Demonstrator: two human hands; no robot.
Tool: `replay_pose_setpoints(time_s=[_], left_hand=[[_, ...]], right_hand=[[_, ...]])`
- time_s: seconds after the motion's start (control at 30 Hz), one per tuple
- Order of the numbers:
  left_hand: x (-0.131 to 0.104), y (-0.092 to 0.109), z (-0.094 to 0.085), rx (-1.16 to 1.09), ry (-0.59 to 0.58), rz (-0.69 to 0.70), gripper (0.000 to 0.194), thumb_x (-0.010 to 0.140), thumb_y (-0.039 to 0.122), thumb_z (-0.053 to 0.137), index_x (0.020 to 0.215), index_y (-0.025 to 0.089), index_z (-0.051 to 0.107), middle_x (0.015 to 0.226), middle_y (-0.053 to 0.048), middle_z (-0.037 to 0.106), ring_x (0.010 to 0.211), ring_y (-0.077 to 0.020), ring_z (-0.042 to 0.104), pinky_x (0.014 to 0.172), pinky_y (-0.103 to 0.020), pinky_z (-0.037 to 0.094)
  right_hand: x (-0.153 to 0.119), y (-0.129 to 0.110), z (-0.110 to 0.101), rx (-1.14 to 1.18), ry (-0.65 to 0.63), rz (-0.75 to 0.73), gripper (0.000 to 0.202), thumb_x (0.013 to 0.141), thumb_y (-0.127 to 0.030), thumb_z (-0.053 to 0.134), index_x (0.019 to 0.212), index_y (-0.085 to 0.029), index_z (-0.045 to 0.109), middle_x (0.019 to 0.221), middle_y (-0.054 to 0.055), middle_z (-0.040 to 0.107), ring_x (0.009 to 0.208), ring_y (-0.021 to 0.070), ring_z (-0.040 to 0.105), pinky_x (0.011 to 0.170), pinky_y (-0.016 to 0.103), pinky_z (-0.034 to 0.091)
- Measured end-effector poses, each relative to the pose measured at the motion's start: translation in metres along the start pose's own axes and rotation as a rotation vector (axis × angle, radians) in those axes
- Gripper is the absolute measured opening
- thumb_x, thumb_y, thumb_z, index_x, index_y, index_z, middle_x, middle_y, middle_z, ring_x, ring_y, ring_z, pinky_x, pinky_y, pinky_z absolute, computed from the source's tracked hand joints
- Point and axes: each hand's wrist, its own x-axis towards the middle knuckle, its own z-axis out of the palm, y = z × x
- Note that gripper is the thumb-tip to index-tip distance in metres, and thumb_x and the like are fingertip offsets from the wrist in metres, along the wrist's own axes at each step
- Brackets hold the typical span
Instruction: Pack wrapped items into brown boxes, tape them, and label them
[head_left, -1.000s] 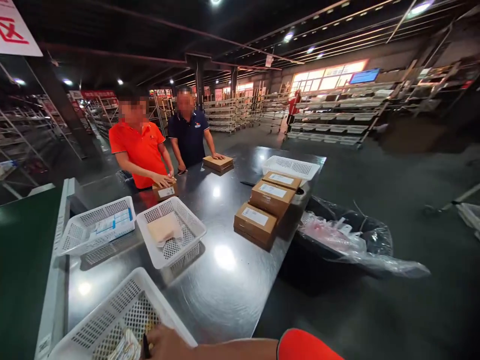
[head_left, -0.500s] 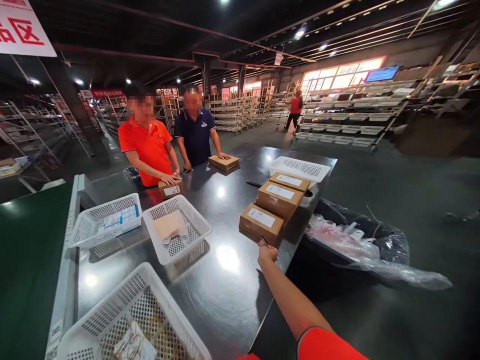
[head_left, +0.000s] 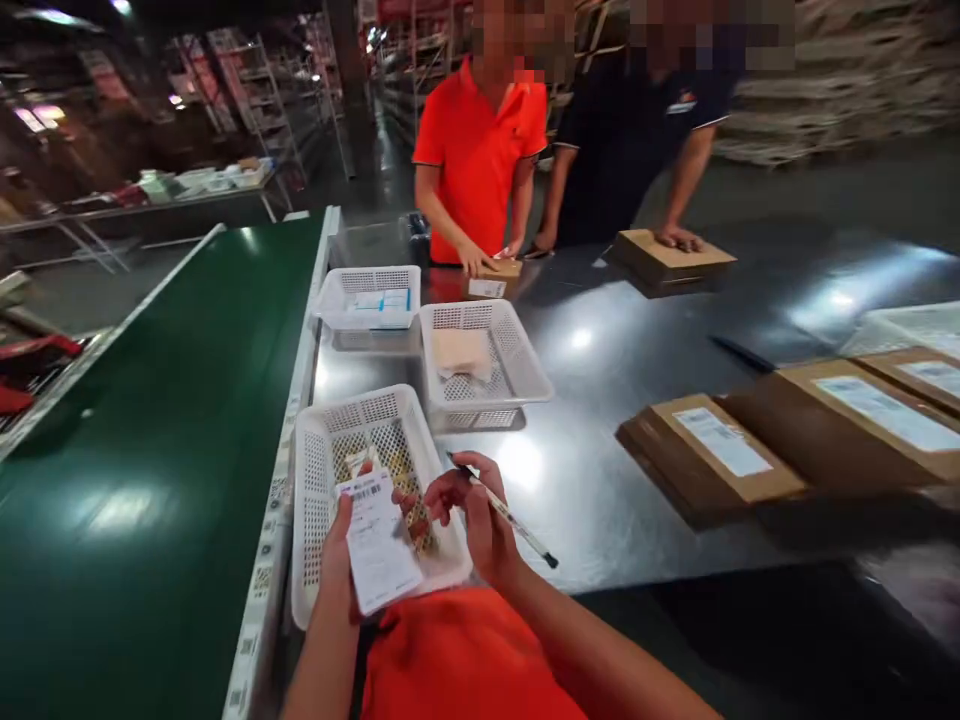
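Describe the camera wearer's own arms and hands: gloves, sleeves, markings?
Left hand and right hand: ungloved, no watch or bracelet visible. Forearms bare as far as shown, no markings discernible; sleeves out of frame. Orange-red top between them.

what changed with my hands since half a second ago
Your right hand, holding the pen, moved left from the nearest labelled carton to the near basket's right edge. Your left hand came into view, holding a printed slip. A co-worker's hand stayed on the far box.
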Motion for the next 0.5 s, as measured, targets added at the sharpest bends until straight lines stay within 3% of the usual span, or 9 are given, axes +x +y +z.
replay_pose_setpoints(time_s=[0.07, 0.13, 0.23, 0.33, 0.5], left_hand=[[0.000, -0.003, 0.004, -0.027, 0.022, 0.049, 0.055, 0.088, 0.042, 0.057, 0.140, 0.033, 0.045, 0.111, -0.010, 0.069, 0.095, -0.0269, 0.068, 0.089, -0.047, 0.053], [0.000, -0.006, 0.005, -0.060, 0.033, 0.081, 0.056, 0.088, 0.042, 0.057, 0.141, 0.033, 0.044, 0.120, -0.010, 0.066, 0.101, -0.0263, 0.067, 0.094, -0.046, 0.050], [-0.004, -0.012, 0.002, -0.099, 0.037, 0.079, 0.057, 0.089, 0.042, 0.056, 0.143, 0.032, 0.042, 0.125, -0.009, 0.064, 0.110, -0.0257, 0.063, 0.101, -0.043, 0.046], [-0.007, -0.018, -0.002, -0.131, 0.043, 0.053, 0.057, 0.090, 0.043, 0.053, 0.145, 0.032, 0.039, 0.130, -0.008, 0.062, 0.115, -0.0261, 0.062, 0.104, -0.043, 0.043], [-0.006, -0.027, -0.003, -0.187, 0.034, 0.072, 0.053, 0.093, 0.041, 0.048, 0.145, 0.034, 0.038, 0.131, -0.007, 0.063, 0.116, -0.0243, 0.061, 0.107, -0.041, 0.041]], right_hand=[[-0.006, -0.005, 0.015, 0.050, -0.125, 0.057, 0.049, 0.091, -0.066, 0.039, 0.108, -0.023, 0.053, 0.066, -0.001, 0.059, 0.048, 0.0123, 0.049, 0.046, 0.026, 0.041], [-0.010, -0.002, 0.026, 0.025, -0.167, 0.096, 0.047, 0.090, -0.065, 0.042, 0.094, -0.021, 0.059, 0.062, -0.002, 0.054, 0.044, 0.0097, 0.043, 0.044, 0.025, 0.037], [-0.012, 0.007, 0.036, -0.058, -0.167, 0.123, 0.041, 0.091, -0.058, 0.047, 0.079, -0.020, 0.057, 0.056, -0.005, 0.047, 0.044, 0.0087, 0.041, 0.044, 0.023, 0.035], [-0.011, 0.016, 0.041, -0.172, -0.165, 0.105, 0.035, 0.091, -0.053, 0.050, 0.077, -0.021, 0.054, 0.053, -0.006, 0.044, 0.046, 0.0099, 0.041, 0.044, 0.023, 0.034], [-0.008, 0.028, 0.039, -0.375, -0.029, 0.010, 0.031, 0.096, -0.047, 0.041, 0.082, -0.021, 0.051, 0.056, -0.005, 0.045, 0.049, 0.0110, 0.043, 0.046, 0.023, 0.037]])
